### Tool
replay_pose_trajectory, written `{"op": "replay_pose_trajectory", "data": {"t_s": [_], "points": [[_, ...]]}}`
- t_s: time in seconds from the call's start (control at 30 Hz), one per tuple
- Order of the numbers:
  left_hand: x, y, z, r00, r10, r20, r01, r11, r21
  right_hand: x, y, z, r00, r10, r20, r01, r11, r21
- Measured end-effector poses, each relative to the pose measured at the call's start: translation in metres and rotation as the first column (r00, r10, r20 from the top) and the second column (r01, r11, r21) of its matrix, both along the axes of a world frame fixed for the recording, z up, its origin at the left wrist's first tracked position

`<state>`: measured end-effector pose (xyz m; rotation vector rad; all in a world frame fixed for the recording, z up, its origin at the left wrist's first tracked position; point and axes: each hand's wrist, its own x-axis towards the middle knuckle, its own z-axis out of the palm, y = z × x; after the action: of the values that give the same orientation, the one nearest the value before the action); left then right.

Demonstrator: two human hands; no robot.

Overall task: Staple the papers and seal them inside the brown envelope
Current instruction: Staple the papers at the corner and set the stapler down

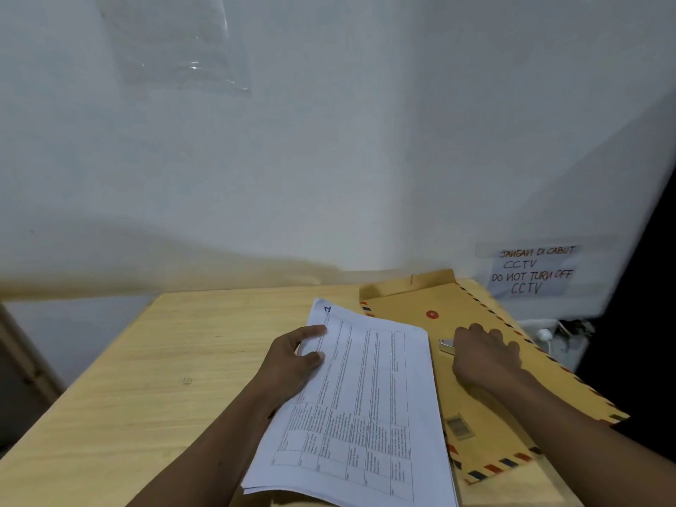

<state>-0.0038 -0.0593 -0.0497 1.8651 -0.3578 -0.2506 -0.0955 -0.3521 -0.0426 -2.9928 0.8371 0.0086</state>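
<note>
The left hand [292,360] pinches the edge of the papers [358,408]. The right hand [483,356] lies curled over the stapler [447,346] on the brown envelope [486,408]; its grip I cannot tell.

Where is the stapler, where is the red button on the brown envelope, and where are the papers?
stapler [447,346], head view, on its shiny metal end beside the right hand.
red button [432,314], head view, on its round middle, on the brown envelope.
papers [365,404], head view, on the printed top sheet.
</note>
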Motion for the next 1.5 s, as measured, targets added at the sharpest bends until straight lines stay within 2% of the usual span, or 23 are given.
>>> {"op": "replay_pose_trajectory", "data": {"t_s": [0.13, 0.4, 0.47, 0.53, 0.7, 0.87, 0.93, 1.07, 1.2, 1.37, 1.5], "points": [[-0.003, 0.004, 0.002, 0.999, 0.027, 0.022, -0.026, 0.999, -0.019, 0.004, -0.001, -0.004, 0.996, 0.053, 0.072, -0.051, 0.998, -0.030], [-0.005, 0.016, 0.006, 0.995, 0.092, 0.024, -0.092, 0.996, -0.006, 0.020, 0.017, -0.005, 0.980, 0.095, 0.176, -0.098, 0.995, 0.012], [-0.006, 0.020, 0.007, 0.995, 0.099, 0.033, -0.099, 0.995, -0.003, 0.026, 0.023, 0.002, 0.956, 0.063, 0.287, -0.113, 0.980, 0.163], [-0.007, 0.023, 0.009, 0.994, 0.104, 0.034, -0.103, 0.995, -0.013, 0.033, 0.030, 0.014, 0.910, 0.000, 0.415, -0.156, 0.926, 0.343], [-0.014, 0.033, 0.016, 0.995, 0.068, 0.079, -0.063, 0.996, -0.062, 0.050, 0.064, 0.060, 0.789, -0.056, 0.611, -0.380, 0.737, 0.559], [-0.025, 0.044, 0.023, 0.989, -0.003, 0.146, 0.016, 0.996, -0.089, 0.075, 0.108, 0.083, 0.726, 0.299, 0.619, -0.602, 0.711, 0.363], [-0.028, 0.047, 0.024, 0.982, -0.017, 0.188, 0.037, 0.994, -0.103, 0.084, 0.118, 0.084, 0.710, 0.410, 0.572, -0.665, 0.656, 0.357], [-0.031, 0.049, 0.024, 0.971, 0.012, 0.237, 0.019, 0.991, -0.129, 0.091, 0.129, 0.081, 0.719, 0.407, 0.563, -0.677, 0.593, 0.436], [-0.025, 0.049, 0.027, 0.962, 0.094, 0.256, -0.054, 0.986, -0.159, 0.093, 0.137, 0.080, 0.665, 0.440, 0.603, -0.724, 0.576, 0.379], [-0.010, 0.033, 0.042, 0.885, 0.360, 0.297, -0.290, 0.923, -0.254, 0.095, 0.142, 0.075, 0.603, 0.469, 0.646, -0.759, 0.587, 0.282], [-0.011, 0.025, 0.043, 0.864, 0.449, 0.228, -0.366, 0.870, -0.329, 0.093, 0.141, 0.075, 0.573, 0.461, 0.677, -0.765, 0.597, 0.241]]}}
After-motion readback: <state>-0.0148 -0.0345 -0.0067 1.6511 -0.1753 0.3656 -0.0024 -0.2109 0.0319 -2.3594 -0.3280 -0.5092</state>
